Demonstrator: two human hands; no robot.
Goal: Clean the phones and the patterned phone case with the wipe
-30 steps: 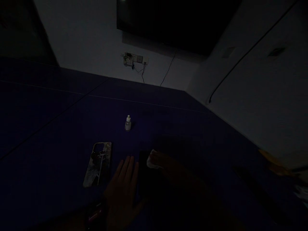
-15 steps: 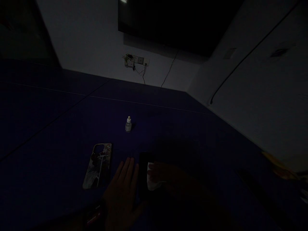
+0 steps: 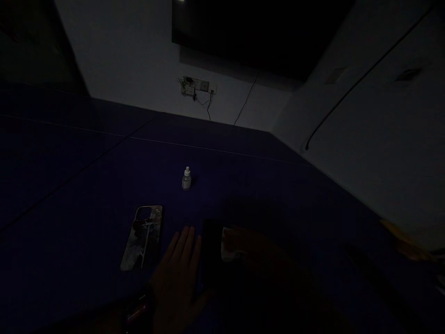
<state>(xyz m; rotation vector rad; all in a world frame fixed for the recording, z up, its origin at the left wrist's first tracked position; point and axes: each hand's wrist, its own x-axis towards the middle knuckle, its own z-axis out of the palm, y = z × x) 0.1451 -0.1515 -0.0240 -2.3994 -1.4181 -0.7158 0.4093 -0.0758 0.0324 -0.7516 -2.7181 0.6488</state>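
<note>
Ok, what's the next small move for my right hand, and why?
I'd probably slide the white wipe left across the dark flat object: your right hand has its fingers on the wipe, and the object's strip beside your flat left hand isn't under it.

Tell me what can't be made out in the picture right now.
All in the head view:
Bottle: label print, too small and dim.
Cloth: partly hidden by the right hand.
Dark slab: right edge, lost behind that hand and in shadow.
Watch: display, blurred and dim.
TV: top, cut off by the upper edge.
</note>
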